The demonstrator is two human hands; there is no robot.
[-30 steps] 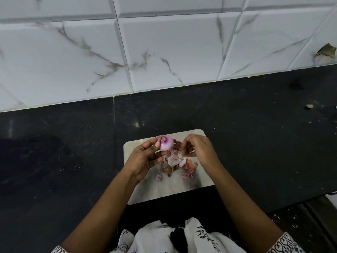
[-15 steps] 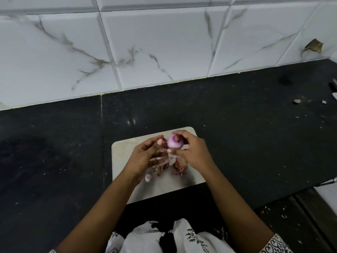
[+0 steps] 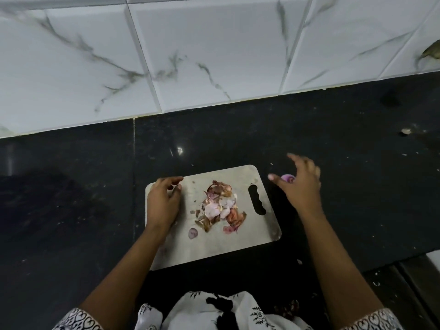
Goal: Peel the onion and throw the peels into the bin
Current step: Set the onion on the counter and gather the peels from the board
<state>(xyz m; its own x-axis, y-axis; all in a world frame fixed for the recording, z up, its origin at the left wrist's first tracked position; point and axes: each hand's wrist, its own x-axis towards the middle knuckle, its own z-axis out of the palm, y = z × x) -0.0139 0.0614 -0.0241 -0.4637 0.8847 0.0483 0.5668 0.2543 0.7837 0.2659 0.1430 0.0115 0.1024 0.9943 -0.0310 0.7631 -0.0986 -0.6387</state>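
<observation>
Onion went from over board to counter beside it, under my right hand, fingers spread, not gripping | left hand rested empty on board | peels heaped there; I judged binning next.

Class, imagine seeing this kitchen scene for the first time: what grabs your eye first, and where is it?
The heap of pink and brown onion peels in the middle of the pale cutting board stands out against the black counter. Next comes the purple onion off the board's right side, by the spread fingers of the right hand.
</observation>
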